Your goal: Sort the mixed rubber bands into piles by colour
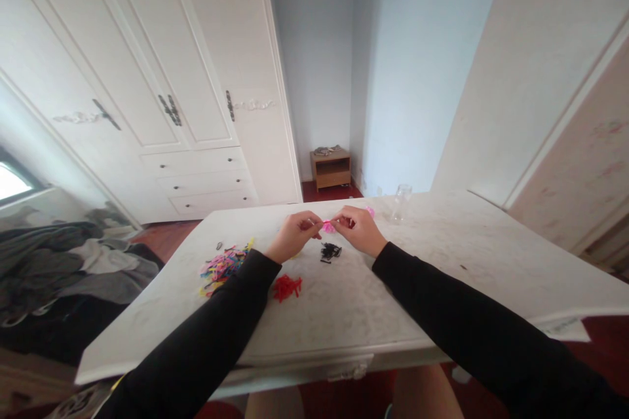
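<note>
Over the far part of the white table (373,288), my left hand (296,234) and my right hand (358,226) face each other, both closed in a pinch. Between their fingertips a small pink band (327,223) is held; its exact kind is too small to make out. Just nearer lies a pile of small black bands (331,252). A heap of red bands (287,288) rests beside my left sleeve. Further left spreads a pile of mixed-colour bands (226,265), partly hidden by that sleeve. Something pink (370,211) shows behind my right hand.
A clear glass jar (401,203) stands at the table's far edge, right of my hands. Beyond the table are a white wardrobe (206,78) and a small wooden cabinet (331,170). Dark and grey clothes (83,268) are heaped off the table's left side.
</note>
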Demonstrator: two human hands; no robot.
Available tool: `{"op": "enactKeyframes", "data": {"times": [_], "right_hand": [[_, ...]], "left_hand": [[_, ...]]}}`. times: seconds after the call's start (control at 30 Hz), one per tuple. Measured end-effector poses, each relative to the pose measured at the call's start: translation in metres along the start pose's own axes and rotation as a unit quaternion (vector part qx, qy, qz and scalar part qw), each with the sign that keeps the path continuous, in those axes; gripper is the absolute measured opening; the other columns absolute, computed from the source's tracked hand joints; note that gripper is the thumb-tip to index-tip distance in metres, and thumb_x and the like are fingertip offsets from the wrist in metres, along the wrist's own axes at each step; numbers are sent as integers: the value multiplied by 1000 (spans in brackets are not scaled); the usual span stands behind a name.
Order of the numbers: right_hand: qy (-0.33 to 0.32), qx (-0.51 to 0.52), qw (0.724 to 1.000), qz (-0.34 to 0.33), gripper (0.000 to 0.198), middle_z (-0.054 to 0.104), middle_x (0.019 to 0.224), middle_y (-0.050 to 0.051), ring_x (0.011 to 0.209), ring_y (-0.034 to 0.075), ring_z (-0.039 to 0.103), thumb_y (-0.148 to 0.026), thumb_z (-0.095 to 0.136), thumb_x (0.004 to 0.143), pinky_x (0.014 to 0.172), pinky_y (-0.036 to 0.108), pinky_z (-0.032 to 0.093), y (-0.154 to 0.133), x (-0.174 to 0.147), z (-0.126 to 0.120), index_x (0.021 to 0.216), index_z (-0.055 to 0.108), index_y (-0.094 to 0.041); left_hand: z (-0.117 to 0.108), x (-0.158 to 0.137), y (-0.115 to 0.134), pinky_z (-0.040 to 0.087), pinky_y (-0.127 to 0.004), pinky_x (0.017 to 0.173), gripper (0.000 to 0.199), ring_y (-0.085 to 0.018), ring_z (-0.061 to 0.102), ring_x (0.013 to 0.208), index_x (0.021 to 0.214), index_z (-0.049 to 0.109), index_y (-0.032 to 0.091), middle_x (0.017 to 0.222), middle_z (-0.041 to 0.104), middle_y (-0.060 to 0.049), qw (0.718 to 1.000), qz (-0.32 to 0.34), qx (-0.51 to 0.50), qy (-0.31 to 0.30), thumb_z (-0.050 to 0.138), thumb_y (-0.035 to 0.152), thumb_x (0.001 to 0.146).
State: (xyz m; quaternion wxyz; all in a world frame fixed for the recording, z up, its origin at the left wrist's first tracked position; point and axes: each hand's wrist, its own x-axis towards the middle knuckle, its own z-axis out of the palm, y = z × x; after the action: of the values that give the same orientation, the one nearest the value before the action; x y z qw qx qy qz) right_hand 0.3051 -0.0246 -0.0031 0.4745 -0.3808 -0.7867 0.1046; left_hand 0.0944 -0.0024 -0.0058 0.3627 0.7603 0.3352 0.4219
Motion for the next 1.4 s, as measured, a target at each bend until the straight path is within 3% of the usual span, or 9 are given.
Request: {"op": "enactKeyframes", "data": {"times": [0.3,0.5,0.57,0.77,0.9,1.1,1.4], "right_hand": [[44,35,998,31,14,54,63,-3,58,11,46,-25,66,83,57,26,35,-2,2,1,72,69,-17],[198,61,971,116,13,56,61,-3,59,12,48,-24,64,78,59,27,37,8,11,-12,67,64,-18],[232,61,963,126,13,57,62,-3,60,13,49,-25,64,78,60,27,37,9,12,-14,68,64,-18],[124,75,987,63,16,54,67,-3,61,12,48,-29,66,84,59,26,37,-1,3,1,73,67,-18],[81,64,994,29,18,54,69,-2,62,12,47,-31,67,88,58,27,36,-6,0,6,77,69,-18],[53,39,998,-4,21,53,67,-2,61,12,46,-37,68,91,57,27,35,-6,-1,1,82,73,-19],[41,62,997,25,21,53,68,-2,58,11,46,-39,73,86,55,27,36,-3,-3,3,86,73,-19]], "left_hand": [[2,2,1,52,-23,59,19,-14,68,57,74,68,14,61,68,-2,999,14,-31,30,71,32,81],[-18,9,1,50,-23,55,17,-16,69,57,70,67,14,57,67,-1,990,-5,-32,139,73,29,77],[-18,8,1,50,-22,55,17,-16,69,56,72,68,14,56,66,-1,989,2,-27,146,72,29,79],[3,2,3,53,-22,55,24,-12,69,55,75,68,14,71,71,-3,993,85,-3,85,71,36,84],[3,-1,5,53,-20,54,24,-10,68,55,79,72,15,77,72,-5,988,130,42,77,69,36,89],[-2,-1,4,52,-19,56,13,-9,67,55,83,75,15,80,72,-4,981,161,71,81,68,25,89],[-3,-3,11,50,-18,56,13,-8,66,55,82,74,14,75,69,-2,978,157,117,68,66,21,90]]}}
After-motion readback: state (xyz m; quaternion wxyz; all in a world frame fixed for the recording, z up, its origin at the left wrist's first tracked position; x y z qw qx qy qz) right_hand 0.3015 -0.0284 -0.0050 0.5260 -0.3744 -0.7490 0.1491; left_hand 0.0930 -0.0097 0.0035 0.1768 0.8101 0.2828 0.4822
